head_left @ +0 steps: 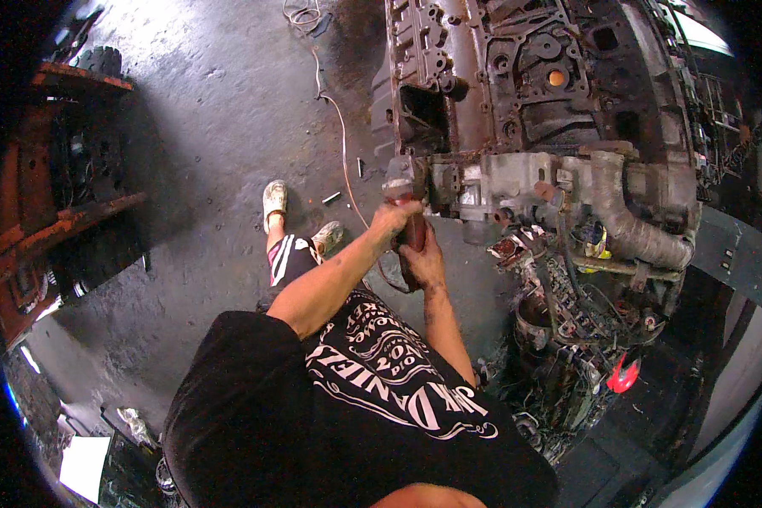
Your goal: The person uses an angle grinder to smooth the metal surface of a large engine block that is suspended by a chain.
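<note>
Both my hands are closed around a corded power tool that looks like an angle grinder (pixel 414 232), with a reddish body and a grey metal head. My left hand (pixel 395 218) grips it near the head, fingers wrapped over the body. Lower down, my right hand (pixel 424 261) clasps the rear part. The tool's head is up against the near left corner of a large, grimy engine block (pixel 468 93). Whether it touches the metal I cannot tell, and any disc is hidden.
A cord (pixel 345 140) runs from the tool across the grey floor (pixel 203 110). Short metal pieces (pixel 332 198) lie near my shoes. A thick curved pipe (pixel 631 220) and greasy parts (pixel 567 296) are at the right. An orange metal frame (pixel 85 229) stands at the left.
</note>
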The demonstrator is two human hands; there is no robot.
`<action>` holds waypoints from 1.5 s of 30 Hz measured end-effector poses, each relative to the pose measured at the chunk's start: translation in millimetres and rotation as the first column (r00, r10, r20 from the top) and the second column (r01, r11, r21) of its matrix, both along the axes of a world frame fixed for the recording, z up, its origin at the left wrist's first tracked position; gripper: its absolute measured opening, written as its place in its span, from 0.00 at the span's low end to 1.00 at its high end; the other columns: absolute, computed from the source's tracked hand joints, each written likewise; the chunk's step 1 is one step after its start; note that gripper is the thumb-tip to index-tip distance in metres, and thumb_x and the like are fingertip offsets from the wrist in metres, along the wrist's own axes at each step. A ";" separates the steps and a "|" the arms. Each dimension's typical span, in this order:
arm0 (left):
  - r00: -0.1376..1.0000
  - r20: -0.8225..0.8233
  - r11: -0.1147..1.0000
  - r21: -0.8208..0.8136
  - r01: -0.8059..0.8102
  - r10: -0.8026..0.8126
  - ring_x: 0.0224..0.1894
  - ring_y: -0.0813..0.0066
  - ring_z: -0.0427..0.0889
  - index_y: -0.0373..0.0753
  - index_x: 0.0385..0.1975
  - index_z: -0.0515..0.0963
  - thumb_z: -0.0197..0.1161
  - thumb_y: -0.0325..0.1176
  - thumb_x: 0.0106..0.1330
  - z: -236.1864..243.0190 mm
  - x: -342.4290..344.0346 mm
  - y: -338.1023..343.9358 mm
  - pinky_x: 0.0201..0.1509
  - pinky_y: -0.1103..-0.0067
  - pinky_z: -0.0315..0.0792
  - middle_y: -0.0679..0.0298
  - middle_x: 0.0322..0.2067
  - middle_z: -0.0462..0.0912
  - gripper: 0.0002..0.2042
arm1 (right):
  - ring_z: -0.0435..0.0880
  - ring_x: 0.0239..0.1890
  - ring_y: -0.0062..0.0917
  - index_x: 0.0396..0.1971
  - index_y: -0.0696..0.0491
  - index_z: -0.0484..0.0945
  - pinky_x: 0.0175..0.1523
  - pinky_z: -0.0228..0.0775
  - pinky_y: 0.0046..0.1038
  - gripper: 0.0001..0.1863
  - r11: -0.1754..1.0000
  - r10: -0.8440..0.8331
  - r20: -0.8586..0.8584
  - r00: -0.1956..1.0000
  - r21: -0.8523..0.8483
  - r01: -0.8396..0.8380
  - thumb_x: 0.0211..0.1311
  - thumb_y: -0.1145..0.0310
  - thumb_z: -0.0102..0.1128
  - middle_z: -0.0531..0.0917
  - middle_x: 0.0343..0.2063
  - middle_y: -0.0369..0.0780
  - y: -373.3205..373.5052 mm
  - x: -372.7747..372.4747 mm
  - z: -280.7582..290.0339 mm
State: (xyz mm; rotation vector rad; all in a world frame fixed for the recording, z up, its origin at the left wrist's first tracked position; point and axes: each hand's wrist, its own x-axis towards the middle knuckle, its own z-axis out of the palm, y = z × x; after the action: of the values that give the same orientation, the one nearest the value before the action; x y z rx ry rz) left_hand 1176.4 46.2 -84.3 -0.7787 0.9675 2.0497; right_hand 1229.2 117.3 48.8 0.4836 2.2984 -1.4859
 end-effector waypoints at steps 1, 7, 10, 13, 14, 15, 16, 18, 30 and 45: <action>0.996 -0.037 0.989 -0.128 0.074 -0.079 0.33 0.67 0.81 0.29 0.35 0.77 0.67 0.42 0.55 9.5 5.8 0.4 0.37 0.71 0.75 0.56 0.32 0.81 0.20 | 0.71 0.56 0.33 0.62 0.53 0.58 0.61 0.62 0.32 0.41 0.990 0.020 0.092 0.996 0.137 -0.033 0.42 0.70 0.62 0.72 0.54 0.44 -1.5 2.0 15.6; 0.990 -0.114 0.986 -0.152 0.069 -0.087 0.35 0.68 0.80 0.29 0.37 0.77 0.69 0.42 0.53 -4.3 17.5 10.7 0.39 0.72 0.75 0.57 0.34 0.81 0.21 | 0.71 0.57 0.32 0.61 0.54 0.60 0.61 0.62 0.32 0.40 0.998 -0.015 0.109 0.994 0.063 0.008 0.42 0.72 0.62 0.72 0.54 0.44 16.9 16.7 -9.4; 0.999 0.049 0.992 -0.123 0.019 -0.013 0.37 0.67 0.81 0.28 0.37 0.78 0.69 0.46 0.44 -14.1 0.4 6.6 0.41 0.72 0.74 0.55 0.36 0.81 0.27 | 0.72 0.57 0.32 0.61 0.54 0.61 0.61 0.62 0.32 0.39 0.993 -0.035 0.190 0.981 0.115 0.013 0.43 0.72 0.62 0.73 0.53 0.44 -3.2 -5.8 5.7; 0.997 -0.002 0.992 -0.099 0.077 -0.077 0.34 0.65 0.81 0.30 0.37 0.76 0.67 0.39 0.54 16.6 -20.6 -0.9 0.39 0.70 0.75 0.58 0.33 0.80 0.18 | 0.73 0.54 0.32 0.60 0.54 0.62 0.59 0.64 0.32 0.38 0.972 -0.073 0.141 0.987 0.232 0.039 0.43 0.71 0.63 0.74 0.51 0.44 12.6 -5.8 -28.0; 0.998 -0.001 0.992 -0.102 0.070 -0.070 0.34 0.65 0.81 0.30 0.37 0.76 0.67 0.39 0.54 15.1 -24.6 -3.3 0.39 0.70 0.75 0.58 0.33 0.80 0.18 | 0.73 0.54 0.32 0.60 0.54 0.62 0.59 0.64 0.32 0.38 0.973 -0.066 0.142 0.988 0.229 0.032 0.43 0.71 0.63 0.74 0.51 0.44 7.4 -12.2 -25.8; 0.998 -0.034 0.996 -0.070 0.058 -0.061 0.34 0.65 0.81 0.30 0.37 0.76 0.66 0.40 0.55 12.9 -32.9 -6.4 0.39 0.70 0.75 0.57 0.33 0.81 0.19 | 0.74 0.53 0.33 0.59 0.54 0.63 0.59 0.64 0.32 0.36 0.981 -0.082 0.099 0.992 0.184 0.063 0.45 0.72 0.63 0.75 0.51 0.43 2.6 -19.3 -23.5; 0.997 -0.066 0.998 -0.038 0.048 -0.050 0.33 0.65 0.81 0.30 0.38 0.76 0.66 0.41 0.55 10.1 -40.0 -9.5 0.39 0.70 0.75 0.57 0.33 0.81 0.19 | 0.74 0.52 0.33 0.58 0.54 0.64 0.58 0.64 0.33 0.34 0.986 -0.101 0.057 0.993 0.137 0.092 0.46 0.73 0.63 0.76 0.50 0.43 -2.4 -25.2 -21.9; 0.992 -0.094 0.996 -0.053 0.073 -0.078 0.33 0.65 0.81 0.30 0.38 0.76 0.65 0.41 0.56 13.5 -58.3 -10.2 0.38 0.71 0.75 0.57 0.33 0.81 0.19 | 0.74 0.52 0.33 0.58 0.54 0.63 0.57 0.66 0.33 0.34 0.987 -0.113 0.034 0.993 0.122 0.108 0.47 0.74 0.63 0.76 0.50 0.42 0.5 -31.6 -35.6; 0.995 0.099 0.998 0.056 -0.040 0.034 0.31 0.65 0.80 0.32 0.38 0.75 0.68 0.37 0.47 22.9 16.7 -59.8 0.36 0.68 0.76 0.57 0.31 0.79 0.20 | 0.77 0.46 0.30 0.53 0.57 0.67 0.53 0.69 0.31 0.38 0.981 -0.127 0.226 0.966 0.175 0.088 0.37 0.67 0.72 0.78 0.44 0.43 -20.7 20.1 -42.0; 0.980 0.154 0.986 0.090 -0.137 0.123 0.31 0.66 0.78 0.34 0.39 0.73 0.65 0.38 0.51 -54.8 -25.6 -44.3 0.35 0.68 0.74 0.59 0.31 0.78 0.18 | 0.79 0.45 0.36 0.51 0.55 0.68 0.51 0.70 0.34 0.38 0.986 0.019 0.260 0.965 0.155 -0.061 0.35 0.58 0.71 0.80 0.42 0.45 -29.6 -42.6 -69.2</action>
State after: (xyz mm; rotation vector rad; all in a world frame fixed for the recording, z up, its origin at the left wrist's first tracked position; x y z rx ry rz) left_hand 1150.8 1.9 -139.1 -0.9476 0.7422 2.1001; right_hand 1186.5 87.8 -20.4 0.6316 2.2151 -1.1463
